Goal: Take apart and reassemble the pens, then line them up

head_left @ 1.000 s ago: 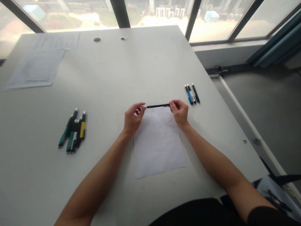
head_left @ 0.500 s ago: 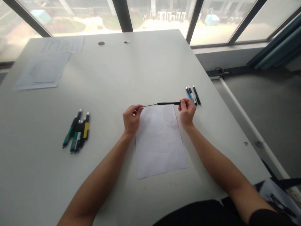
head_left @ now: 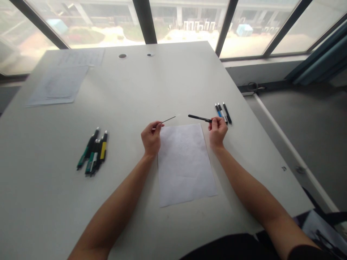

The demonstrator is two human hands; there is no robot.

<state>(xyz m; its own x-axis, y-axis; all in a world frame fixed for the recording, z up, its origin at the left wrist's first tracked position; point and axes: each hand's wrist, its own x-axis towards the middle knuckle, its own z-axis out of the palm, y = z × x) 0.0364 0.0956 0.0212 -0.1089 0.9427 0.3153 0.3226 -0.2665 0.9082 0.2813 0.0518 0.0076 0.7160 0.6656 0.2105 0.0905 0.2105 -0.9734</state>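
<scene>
Two hands are held apart near the far edge of the white paper sheet [head_left: 187, 166] on the white table [head_left: 127, 83]: a thin dark rod [head_left: 168, 119] is pinched by the fingers of the left hand [head_left: 151, 141], a slim black pen barrel [head_left: 200, 118] by those of the right hand [head_left: 217, 133]. Gripped near one end, either could be dropped if its pinch slackened; no brand or writing can be read.

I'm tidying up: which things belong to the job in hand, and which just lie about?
Likely the job's:
refill, in left hand
barrel, in right hand
left pens
right pens
perhaps the sheet

Probably lying about:
papers, far left
</scene>
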